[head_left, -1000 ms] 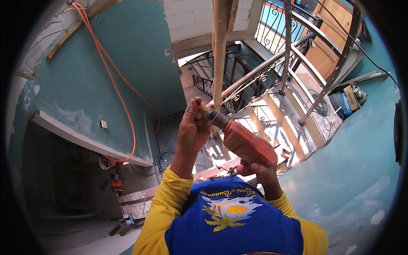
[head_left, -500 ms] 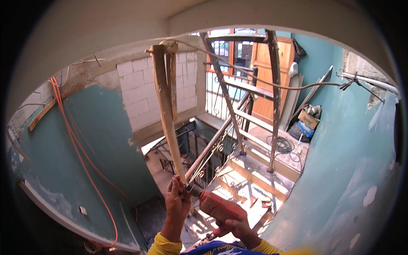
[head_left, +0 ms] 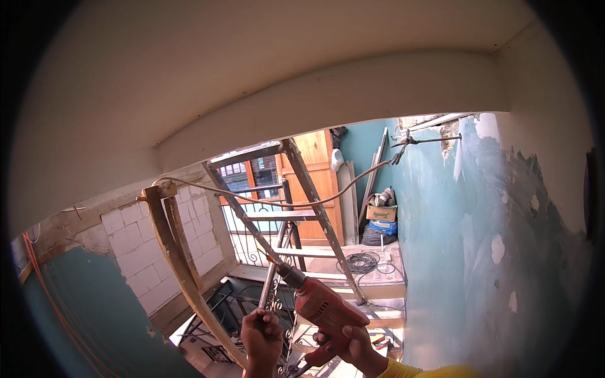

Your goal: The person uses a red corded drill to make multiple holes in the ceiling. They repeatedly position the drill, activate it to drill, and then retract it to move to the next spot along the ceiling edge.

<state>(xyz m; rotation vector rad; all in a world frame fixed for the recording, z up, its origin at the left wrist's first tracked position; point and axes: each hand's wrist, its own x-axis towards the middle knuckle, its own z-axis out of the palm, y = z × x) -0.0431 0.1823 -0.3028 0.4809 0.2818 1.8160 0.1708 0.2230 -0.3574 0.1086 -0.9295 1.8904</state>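
A red power drill (head_left: 324, 309) is gripped by its handle in my right hand (head_left: 357, 349), and its dark chuck (head_left: 291, 275) points up and to the left. A short bit shows beyond the chuck, in the air before the ladder. Left of the drill, my left hand (head_left: 261, 337) is raised with curled fingers pressed together. Whatever those fingers may hold is too small or hidden to make out. A rough wooden post (head_left: 179, 274) leans upright to the left of my left hand, apart from it.
A ladder (head_left: 328, 233) stands ahead, crossed by a hanging cable (head_left: 302, 205). Below lie a stairwell with a metal railing (head_left: 272, 277) and a landing with a coiled black cable (head_left: 362, 263). A pale ceiling beam (head_left: 334, 88) spans close overhead. A cardboard box (head_left: 382, 213) sits by the right wall.
My view has tilted up and turned right, showing more ceiling. The drill's tip has come away from beside my left hand and now points higher. My left hand sits lower, below the chuck.
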